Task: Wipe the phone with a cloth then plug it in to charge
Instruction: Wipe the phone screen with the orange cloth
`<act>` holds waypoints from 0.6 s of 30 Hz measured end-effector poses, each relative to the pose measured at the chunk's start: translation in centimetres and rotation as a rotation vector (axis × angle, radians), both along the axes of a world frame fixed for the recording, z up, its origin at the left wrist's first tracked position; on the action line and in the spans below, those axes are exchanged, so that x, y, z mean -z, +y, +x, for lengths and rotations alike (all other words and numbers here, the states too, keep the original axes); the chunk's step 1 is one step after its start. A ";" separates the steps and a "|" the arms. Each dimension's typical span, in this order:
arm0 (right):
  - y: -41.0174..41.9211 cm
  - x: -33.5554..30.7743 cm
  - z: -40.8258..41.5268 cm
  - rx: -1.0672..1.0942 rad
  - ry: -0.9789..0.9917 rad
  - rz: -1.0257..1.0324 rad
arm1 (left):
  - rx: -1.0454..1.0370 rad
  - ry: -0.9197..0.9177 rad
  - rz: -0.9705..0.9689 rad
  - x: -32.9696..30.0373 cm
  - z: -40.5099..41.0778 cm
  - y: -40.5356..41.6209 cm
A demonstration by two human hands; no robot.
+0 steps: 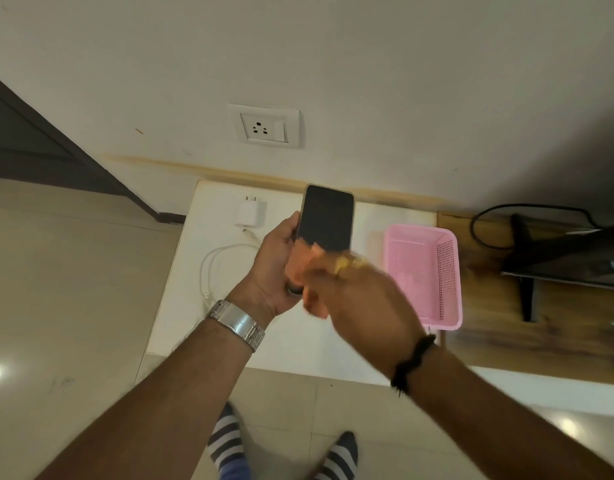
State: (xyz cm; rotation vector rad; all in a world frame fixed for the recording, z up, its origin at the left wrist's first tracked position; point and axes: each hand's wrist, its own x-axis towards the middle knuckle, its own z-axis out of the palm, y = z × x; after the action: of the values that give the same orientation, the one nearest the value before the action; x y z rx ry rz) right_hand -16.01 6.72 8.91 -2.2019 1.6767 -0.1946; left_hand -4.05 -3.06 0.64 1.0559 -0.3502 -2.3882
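I hold the phone [325,218] up in my left hand [274,268]. My fingers wrap around its lower part, and its dark screen faces me. My right hand [362,299] is closed around an orange cloth [307,271]. The cloth is pressed on the bottom end of the phone screen. My right hand and the cloth look blurry.

Under the phone is a white table [291,337]. The phone is up in the air over the back part of this table, not lying on it. On the table, to the left of the phone, sits a white charger plug [250,213]. A white cable [217,263] lies in a loop on the table just in front of the plug. One end of the cable is near the plug, but I cannot tell if it is pushed in. On the right side of the table is a pink basket [427,271], close beside my right hand.

Above the table, on the wall, is a white socket [264,126]. Nothing is plugged into it.

I have a silver watch [239,323] on my left wrist and a black band [411,362] on my right wrist. In front of the table, down on the floor, I see my striped socks [226,441].
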 end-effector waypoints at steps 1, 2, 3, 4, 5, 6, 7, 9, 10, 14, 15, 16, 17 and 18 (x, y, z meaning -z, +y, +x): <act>-1.6 0.0 -1.0 0.065 0.034 -0.016 | 0.003 0.000 0.013 0.2 0.0 0.2; -3.3 0.3 -2.1 0.133 0.058 -0.047 | 0.007 0.005 0.019 0.3 -0.1 0.3; -4.5 0.4 -2.9 0.197 0.075 -0.070 | 0.009 0.002 0.018 0.1 -0.3 0.4; -4.9 0.5 -3.0 0.233 0.076 -0.079 | 0.007 -0.010 0.013 0.1 -0.5 0.3; -4.6 0.5 -2.5 0.230 0.077 -0.075 | 0.004 -0.023 0.012 0.0 -0.6 0.2; -3.6 0.5 -1.4 0.181 0.069 -0.064 | -0.003 -0.032 0.012 0.0 -0.5 0.1; -2.1 0.4 0.0 0.106 0.045 -0.033 | -0.018 -0.034 0.011 0.0 -0.3 0.0; 0.1 0.0 1.1 -0.013 -0.029 0.020 | -0.031 -0.014 0.013 0.2 0.1 0.3; -0.4 0.1 0.5 -0.037 -0.037 0.009 | -0.022 -0.010 0.024 0.2 0.2 0.7; -5.6 1.1 -2.9 0.225 0.002 -0.058 | 0.061 -0.003 0.014 0.6 -0.1 2.4; -6.1 1.5 -3.0 0.283 -0.022 -0.071 | 0.071 -0.004 0.009 0.6 -0.1 2.5; -5.9 1.6 -2.5 0.309 -0.029 -0.068 | 0.068 -0.015 0.015 0.7 -0.1 2.4; -5.0 1.6 -1.6 0.285 -0.052 -0.054 | 0.051 -0.026 0.029 0.7 0.1 2.2; -3.6 1.5 -0.4 0.224 -0.097 -0.008 | 0.024 -0.027 0.043 1.0 0.3 2.1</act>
State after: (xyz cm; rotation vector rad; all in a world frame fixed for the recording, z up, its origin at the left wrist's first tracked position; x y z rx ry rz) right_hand -16.45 3.12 7.43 -1.9732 1.8669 -0.3607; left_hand -3.70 -1.00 -0.32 1.1100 -0.3233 -2.4148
